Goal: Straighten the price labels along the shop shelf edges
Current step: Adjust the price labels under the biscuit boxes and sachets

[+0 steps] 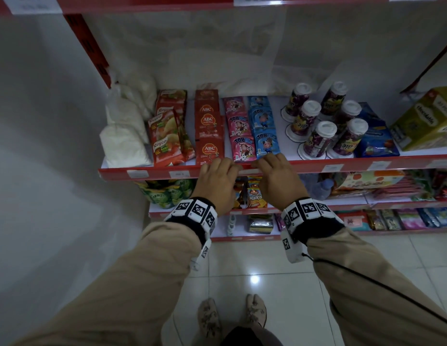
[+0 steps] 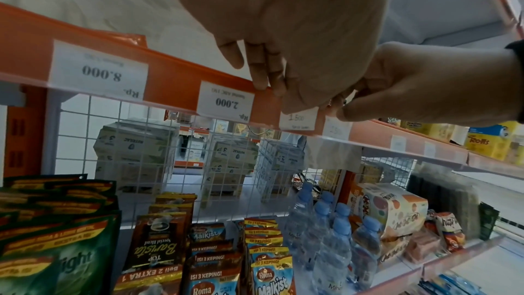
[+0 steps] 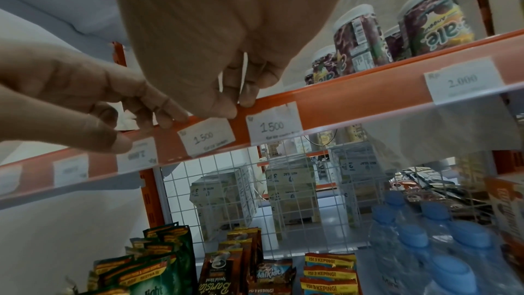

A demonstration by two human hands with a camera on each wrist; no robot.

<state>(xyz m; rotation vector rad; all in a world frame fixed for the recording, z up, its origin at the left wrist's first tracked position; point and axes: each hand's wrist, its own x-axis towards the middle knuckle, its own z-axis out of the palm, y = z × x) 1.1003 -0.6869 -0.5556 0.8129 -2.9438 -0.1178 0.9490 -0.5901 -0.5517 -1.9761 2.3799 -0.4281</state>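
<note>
On the red shelf edge strip (image 1: 304, 166), both the left hand (image 1: 217, 182) and right hand (image 1: 277, 179) pinch a tilted little white paper price label (image 3: 208, 137) reading 1.500.

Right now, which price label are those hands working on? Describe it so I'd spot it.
Find the red shelf edge below the pink sachets. Between the left hand and right hand sits a small white label handwritten 1.500. Unlike the straight 1.500 label just right of it, this one is tilted.
</note>
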